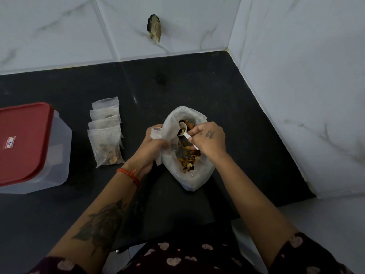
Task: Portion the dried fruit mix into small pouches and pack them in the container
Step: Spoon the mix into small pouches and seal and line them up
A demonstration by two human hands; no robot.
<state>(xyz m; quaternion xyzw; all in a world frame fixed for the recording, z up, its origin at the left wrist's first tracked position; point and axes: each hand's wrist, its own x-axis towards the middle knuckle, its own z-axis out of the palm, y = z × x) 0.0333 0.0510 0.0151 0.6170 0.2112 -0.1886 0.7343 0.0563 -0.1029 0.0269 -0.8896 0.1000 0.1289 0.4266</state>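
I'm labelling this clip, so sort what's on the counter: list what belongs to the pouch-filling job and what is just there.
Part of the job:
- big bag of fruit mix
- white scoop in the right hand
- small pouch held by the left hand
- filled pouches
- red-lidded container

Just there:
- hole in the wall tile

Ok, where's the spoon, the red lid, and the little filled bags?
spoon (182, 128): head view, on its white bowl.
red lid (23, 143): head view, on its flat top.
filled pouches (105, 139): head view, on the nearest pouch's front.
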